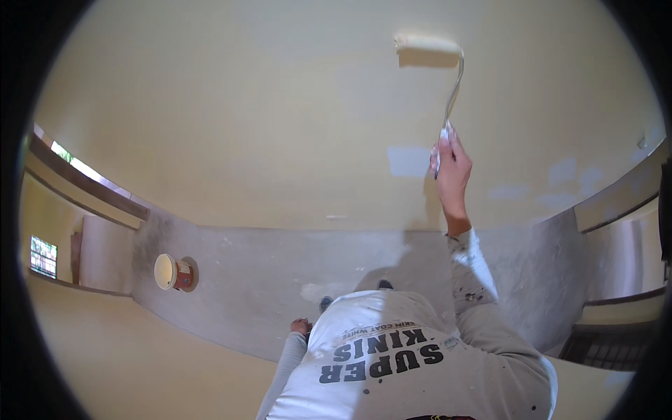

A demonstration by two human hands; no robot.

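Note:
Raised against the wall in front, my right hand is closed round the pale handle of a paint roller. Its thin bent metal rod leads up to a cream-coloured sleeve, which lies level on the pale yellow wall and casts a shadow just below. Low beside my body hangs my left hand, with its fingers curled in. Whether anything is inside them is too small to make out.
A white and red bucket stands on the grey floor to the left. Bluish-white patches mark the wall near my right hand and farther right. Openings lie at both sides, with a barred window at far left and a dark slatted thing at lower right.

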